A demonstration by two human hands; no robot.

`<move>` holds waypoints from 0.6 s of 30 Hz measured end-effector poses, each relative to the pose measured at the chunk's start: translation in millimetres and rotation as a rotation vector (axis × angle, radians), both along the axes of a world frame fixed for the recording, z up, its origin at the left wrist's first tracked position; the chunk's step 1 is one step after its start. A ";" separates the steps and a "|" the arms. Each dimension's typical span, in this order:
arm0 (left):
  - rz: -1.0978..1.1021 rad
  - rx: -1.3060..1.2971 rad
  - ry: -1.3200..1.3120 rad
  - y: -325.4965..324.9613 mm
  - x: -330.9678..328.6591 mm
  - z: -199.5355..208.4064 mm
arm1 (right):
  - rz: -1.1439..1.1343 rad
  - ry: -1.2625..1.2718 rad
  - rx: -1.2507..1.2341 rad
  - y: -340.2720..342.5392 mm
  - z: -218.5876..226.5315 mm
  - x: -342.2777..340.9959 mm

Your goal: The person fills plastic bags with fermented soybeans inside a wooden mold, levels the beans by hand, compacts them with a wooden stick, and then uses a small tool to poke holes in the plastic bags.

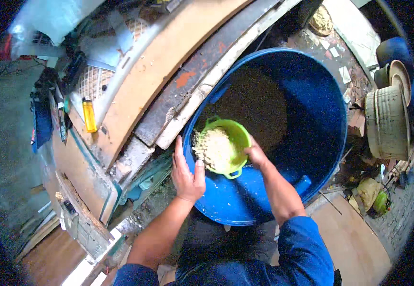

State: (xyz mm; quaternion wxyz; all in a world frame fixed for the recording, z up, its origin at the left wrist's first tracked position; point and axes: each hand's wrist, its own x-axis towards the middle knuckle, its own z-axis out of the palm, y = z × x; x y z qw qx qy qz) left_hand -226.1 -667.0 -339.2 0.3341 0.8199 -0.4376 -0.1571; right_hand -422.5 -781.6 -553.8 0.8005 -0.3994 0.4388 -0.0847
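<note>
A lime-green plastic bowl with loop handles [240, 137] is tilted inside the mouth of a large blue plastic barrel [226, 202]. Pale, crumbly material [212, 148] lies heaped in it toward its left side. My right hand [256, 153] grips the bowl's right rim, its fingertips partly hidden. Beside the bowl's lower left, my left hand [188, 179] is held upright with fingers stretched out, at the barrel's left rim. Whether it touches the bowl, I cannot tell. Dark brownish contents [259, 105] show deep in the barrel.
A worn wooden bench edge [168, 52] runs along the barrel's left, with a yellow lighter [89, 116] on it. To the right stand a dented metal pot [387, 123] and a green-and-tan bundle [371, 194]. A round container of pale material [321, 21] sits at the far right.
</note>
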 end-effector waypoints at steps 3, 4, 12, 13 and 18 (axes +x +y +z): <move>0.017 -0.003 0.002 1.5 -1.0 1.6 | -0.124 0.070 0.048 18.5 45.5 -5.7; 0.007 -0.028 0.011 -2.0 -4.2 3.1 | -0.159 0.115 -0.093 25.8 55.2 -14.2; 0.036 0.095 0.067 6.2 -6.6 3.3 | -0.601 0.135 -0.051 82.6 184.8 -83.2; 0.044 0.125 0.055 10.6 -7.8 5.1 | -0.590 0.181 -0.004 86.6 208.5 -98.5; -0.072 0.211 -0.100 51.8 -38.3 27.8 | -0.711 0.235 -0.047 126.3 241.5 -197.4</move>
